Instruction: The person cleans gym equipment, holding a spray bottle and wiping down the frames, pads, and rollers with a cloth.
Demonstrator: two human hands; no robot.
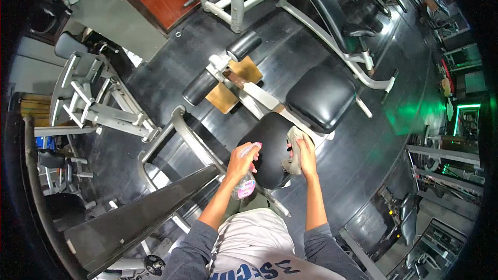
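My left hand (241, 162) is wrapped round the neck of a clear spray bottle (245, 187) with a pink label and a pinkish top. In my right hand (306, 155) is a greyish-beige cloth (294, 150), bunched up and hanging below the fingers. Both hands are over a black padded seat (271, 148) of an exercise machine. The cloth is at the seat's right side; whether it presses on the pad I cannot tell. A second black pad (321, 98) sits just beyond, joined by a white metal frame (262, 96).
Black foam rollers (244, 46) cap the machine's far end, above wooden blocks (223, 98). A padded bench (324, 10) stands at upper right. White-framed equipment (98, 98) is on the left, with a long dark beam (145, 218) near my left arm. Dark rubber flooring (373, 140) lies around.
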